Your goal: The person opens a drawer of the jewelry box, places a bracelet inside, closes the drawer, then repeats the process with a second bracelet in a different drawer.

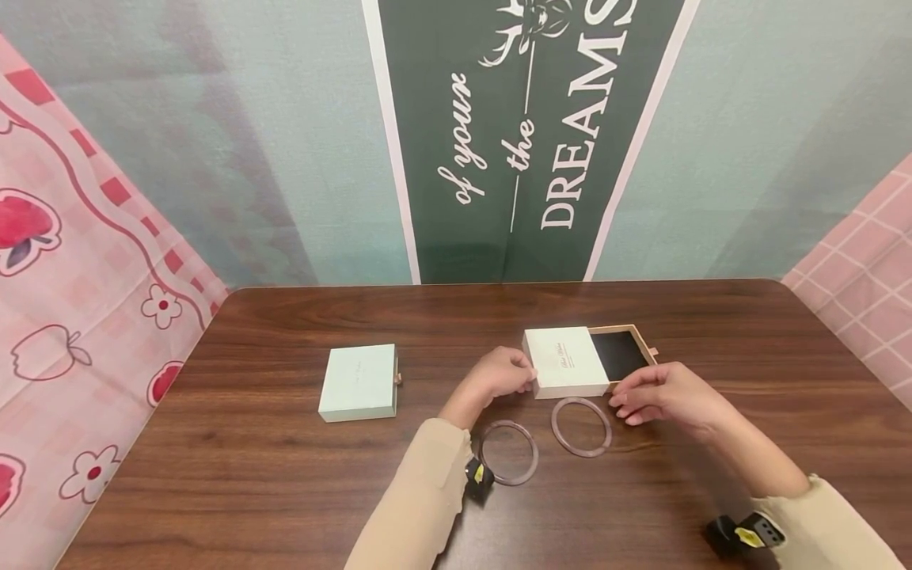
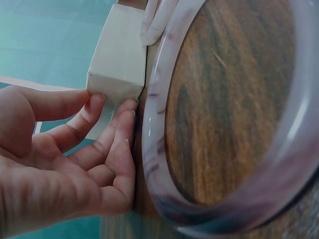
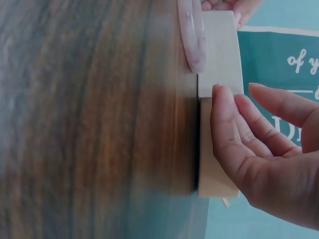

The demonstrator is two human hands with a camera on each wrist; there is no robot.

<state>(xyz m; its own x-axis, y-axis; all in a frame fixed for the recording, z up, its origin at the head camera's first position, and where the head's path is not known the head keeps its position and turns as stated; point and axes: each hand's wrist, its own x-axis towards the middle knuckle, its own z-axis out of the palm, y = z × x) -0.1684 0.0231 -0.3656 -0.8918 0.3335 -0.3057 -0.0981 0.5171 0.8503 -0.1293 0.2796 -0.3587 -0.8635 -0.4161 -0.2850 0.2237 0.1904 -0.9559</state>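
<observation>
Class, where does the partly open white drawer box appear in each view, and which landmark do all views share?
Head: white drawer box, right of and below centre.
Left wrist: upper left.
Right wrist: right of centre, partly behind the right hand.
Shared landmark: the left hand, touching it.

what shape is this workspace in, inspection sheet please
Surface: dark wood-grain table
Job's things: white drawer box, black-lined drawer partly out; two marbled bangles lying in front
Clutter: closed mint drawer box, at left
Hands: left hand holds the white drawer box's left end; right hand at the drawer's near side, contact unclear
Cables: nothing seen
Surroundings: greenish backdrop, lettered dark-green panel; pink fruit-print cloth left, pink grid-print cloth right
</observation>
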